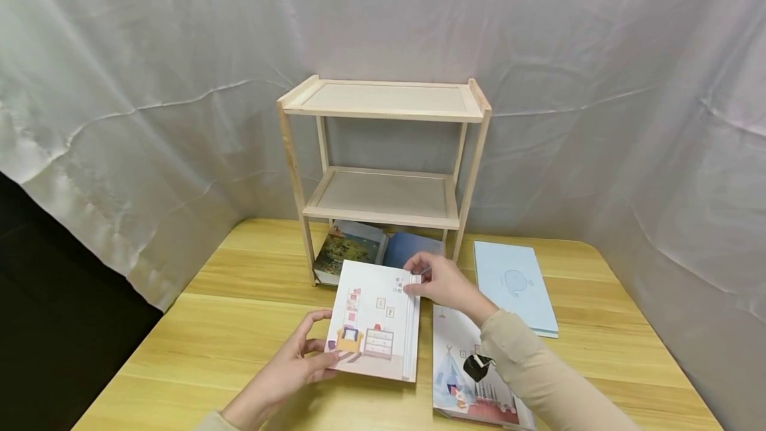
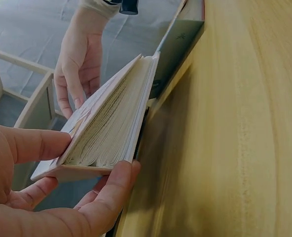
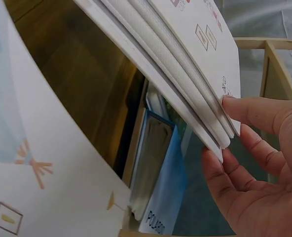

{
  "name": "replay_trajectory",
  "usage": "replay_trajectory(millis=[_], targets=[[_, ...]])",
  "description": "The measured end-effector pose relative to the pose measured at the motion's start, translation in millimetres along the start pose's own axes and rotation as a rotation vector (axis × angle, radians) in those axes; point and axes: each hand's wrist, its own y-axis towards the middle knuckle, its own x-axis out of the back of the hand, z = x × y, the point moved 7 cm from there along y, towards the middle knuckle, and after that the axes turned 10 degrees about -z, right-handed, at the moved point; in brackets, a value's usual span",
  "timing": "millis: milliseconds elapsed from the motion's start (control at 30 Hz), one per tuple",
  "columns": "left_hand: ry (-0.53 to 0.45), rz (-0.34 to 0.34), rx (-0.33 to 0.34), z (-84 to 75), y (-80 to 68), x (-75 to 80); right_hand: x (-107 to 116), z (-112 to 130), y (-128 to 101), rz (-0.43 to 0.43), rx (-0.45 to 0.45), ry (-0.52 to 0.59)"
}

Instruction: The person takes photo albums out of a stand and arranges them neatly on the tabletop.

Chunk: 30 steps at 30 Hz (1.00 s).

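Note:
A white photo album [image 1: 365, 314] with a drawn orange armchair and dresser on its cover is held tilted above the table, between both hands. My left hand [image 1: 299, 354] grips its lower left corner, thumb on the cover and fingers beneath. In the left wrist view the thick page edges [image 2: 109, 123] fan out slightly between the covers. My right hand [image 1: 443, 281] pinches the upper right corner at the spine [image 3: 185, 94], thumb on the cover and fingertips behind. Under my right forearm lies another white album [image 1: 449, 351] with a blue tent drawn on it.
A light wooden shelf [image 1: 383, 219] stands at the back of the table [image 1: 197, 338]. On its lowest level lie a book with a painted landscape cover [image 1: 350, 251] and a blue album [image 1: 413, 248]. To the right lies a pale blue book [image 1: 497, 265] with a whale drawing.

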Motion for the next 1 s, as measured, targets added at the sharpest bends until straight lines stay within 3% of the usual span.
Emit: replay_trajectory(millis=[1000], targets=[[0.013, 0.022, 0.024, 25.6, 1.3, -3.8, -27, -26, -5, 0.091, -0.005, -0.029]])
